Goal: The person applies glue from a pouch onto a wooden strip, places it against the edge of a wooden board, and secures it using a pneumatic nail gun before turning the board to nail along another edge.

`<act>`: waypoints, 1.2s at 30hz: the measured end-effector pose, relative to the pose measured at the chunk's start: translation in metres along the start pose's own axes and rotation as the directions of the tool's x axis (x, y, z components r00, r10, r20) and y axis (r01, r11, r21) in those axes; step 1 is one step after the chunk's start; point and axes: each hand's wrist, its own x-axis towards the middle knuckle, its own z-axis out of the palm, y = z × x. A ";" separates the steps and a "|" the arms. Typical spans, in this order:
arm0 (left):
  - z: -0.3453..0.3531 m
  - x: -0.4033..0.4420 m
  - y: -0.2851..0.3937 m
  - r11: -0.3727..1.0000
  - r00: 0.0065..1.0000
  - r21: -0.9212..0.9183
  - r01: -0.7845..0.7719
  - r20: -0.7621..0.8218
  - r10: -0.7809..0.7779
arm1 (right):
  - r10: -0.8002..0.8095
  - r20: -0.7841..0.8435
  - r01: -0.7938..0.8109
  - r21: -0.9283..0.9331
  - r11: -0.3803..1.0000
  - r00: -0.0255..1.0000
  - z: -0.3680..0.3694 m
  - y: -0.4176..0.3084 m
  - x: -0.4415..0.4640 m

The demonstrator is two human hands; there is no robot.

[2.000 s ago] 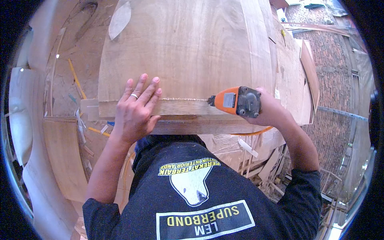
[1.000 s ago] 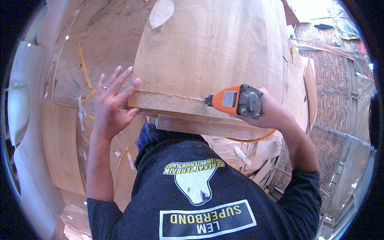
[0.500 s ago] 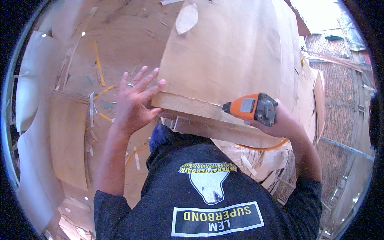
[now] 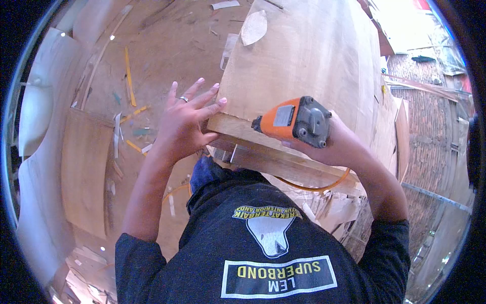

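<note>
My right hand is wrapped round an orange and black air nail gun, its nose over the near edge of a wooden panel. An orange air hose curves below that hand. My left hand has its fingers spread and rests against the panel's left corner, a ring on one finger. The thumb reaches the panel's thick front edge. Whether the gun's nose touches the wood I cannot tell.
A pale leaf-shaped scrap lies on the panel. Yellow strips and other offcuts litter the brown floor on the left, near a leaning wooden sheet. Torn scraps pile up under the panel. A brick-like surface lies at right.
The nail gun has moved left along the panel's edge, closer to my left hand. My left hand stays at the corner; the whole view has shifted slightly.
</note>
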 end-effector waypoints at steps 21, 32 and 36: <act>-0.014 0.009 0.017 0.735 0.821 -0.432 0.523 0.023 -0.571 | -0.067 0.033 0.070 -0.082 0.994 0.997 0.006 0.005 0.023; 0.016 0.018 -0.003 0.469 0.766 -0.624 0.625 0.373 -0.524 | -0.131 -0.030 0.129 -0.062 0.990 0.991 0.007 0.018 0.023; 0.011 0.024 -0.012 0.457 0.737 -0.579 0.675 0.503 -0.452 | -0.115 0.016 0.116 -0.057 0.992 0.993 0.005 0.020 0.024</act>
